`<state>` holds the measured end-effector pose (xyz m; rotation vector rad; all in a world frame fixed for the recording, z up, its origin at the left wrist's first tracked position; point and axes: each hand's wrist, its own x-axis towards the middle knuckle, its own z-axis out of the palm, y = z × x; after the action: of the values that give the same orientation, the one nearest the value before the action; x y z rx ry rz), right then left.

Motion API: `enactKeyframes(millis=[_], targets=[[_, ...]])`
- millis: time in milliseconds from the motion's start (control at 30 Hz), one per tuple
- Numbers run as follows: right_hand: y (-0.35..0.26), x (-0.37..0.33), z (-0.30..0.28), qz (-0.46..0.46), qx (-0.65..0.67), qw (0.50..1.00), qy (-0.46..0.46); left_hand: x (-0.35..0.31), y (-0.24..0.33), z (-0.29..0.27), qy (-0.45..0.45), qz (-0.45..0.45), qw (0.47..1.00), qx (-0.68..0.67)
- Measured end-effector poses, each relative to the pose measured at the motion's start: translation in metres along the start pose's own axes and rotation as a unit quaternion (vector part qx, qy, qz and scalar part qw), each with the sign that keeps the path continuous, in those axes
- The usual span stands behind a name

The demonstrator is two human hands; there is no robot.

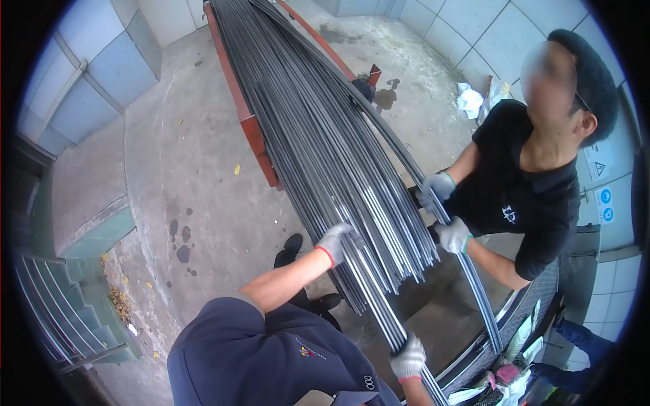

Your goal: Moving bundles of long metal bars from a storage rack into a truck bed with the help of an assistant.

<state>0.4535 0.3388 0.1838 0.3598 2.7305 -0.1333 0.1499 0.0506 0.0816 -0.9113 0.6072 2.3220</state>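
Steel, in a long grey bundle of thin round rods [325, 135], ran from twelve o'clock down toward five o'clock, lying on a red-painted metal rack [252, 128] over the concrete floor [189, 169]. The person's left hand [336, 242], in a grey knit glove with a red cuff, lay near the centre with its fingers curled over the rods at the bundle's left edge. The right hand [408, 358], gloved the same, was closed around a few rods at five o'clock, close to their lower ends.

At three o'clock a co-worker in a black short-sleeved shirt [514, 196] gripped a separate curved rod [467, 271] with two gloved hands [443, 210]. The rack's far end was cut off at the top edge, and how the rods rested on it was hidden beneath them. Crumpled white bags [474, 98] lay against the tiled wall at one o'clock; small blue and white signs [602, 189] hung at three o'clock, too small to make out.
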Motion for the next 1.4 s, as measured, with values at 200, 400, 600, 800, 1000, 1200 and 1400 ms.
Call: enactKeyframes(millis=[200, 400, 600, 800, 1000, 1200, 1400], targets=[[0.022, 0.002, 0.003, -0.007, -0.006, 1.000, 0.002, 0.030, 0.053, -0.003, -0.006, 0.030, 1.000, -0.001], [-0.057, 0.081, -0.036, -0.020, 0.019, 0.984, -0.174, 0.066, 0.122, -0.020, -0.016, 0.159, 0.987, -0.017], [-0.134, 0.151, -0.037, -0.042, 0.048, 0.988, -0.141, 0.017, -0.019, -0.005, -0.107, 0.108, 0.988, 0.027], [-0.057, 0.053, -0.027, -0.001, 0.032, 0.998, -0.056, 0.014, 0.004, 0.001, -0.084, 0.071, 0.994, -0.010], [0.057, -0.013, 0.003, 0.050, -0.036, 0.995, -0.078, 0.031, 0.055, -0.002, -0.043, 0.046, 0.998, -0.011], [0.008, 0.044, -0.018, 0.044, 0.107, 0.972, -0.204, 0.037, 0.106, -0.003, -0.007, 0.127, 0.992, 0.008], [-0.116, 0.130, -0.050, -0.041, 0.158, 0.951, -0.261, -0.036, -0.042, 0.006, -0.069, 0.045, 0.996, -0.017]])
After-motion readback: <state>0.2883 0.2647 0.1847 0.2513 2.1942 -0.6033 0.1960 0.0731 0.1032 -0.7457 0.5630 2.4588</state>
